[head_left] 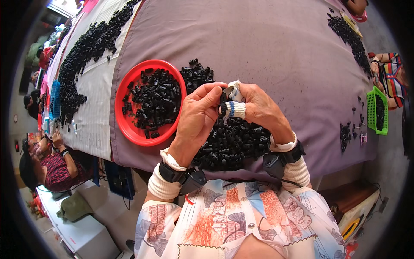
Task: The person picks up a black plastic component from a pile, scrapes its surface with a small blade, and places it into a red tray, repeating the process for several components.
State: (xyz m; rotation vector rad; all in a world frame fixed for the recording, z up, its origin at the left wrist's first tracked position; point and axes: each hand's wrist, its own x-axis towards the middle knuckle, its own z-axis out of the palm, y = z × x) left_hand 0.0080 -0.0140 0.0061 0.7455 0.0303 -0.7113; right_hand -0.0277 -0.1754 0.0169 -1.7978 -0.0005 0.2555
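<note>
Over the near part of the table, my two hands meet at fingertip height. My left hand (pixel 196 113) is closed, pinching a small black plastic part (pixel 223 96) between thumb and forefinger. Closed as well, my right hand (pixel 262 108) grips a small knife (pixel 229 90), its grey blade against the part and white wrapping around its grip end. A white knitted finger sleeve (pixel 235 109) with blue stripes covers one right finger. Beneath my hands lies a heap of similar black parts (pixel 235 144). To the left, a red round tray (pixel 122 125) holds many more.
Another black heap (pixel 196 74) touches the tray's far right side. A long pile (pixel 92 45) covers the neighbouring pale table. At right are a green basket (pixel 371 111), scattered parts (pixel 346 134) and a person's arm (pixel 380 64). Another person (pixel 60 168) sits at left.
</note>
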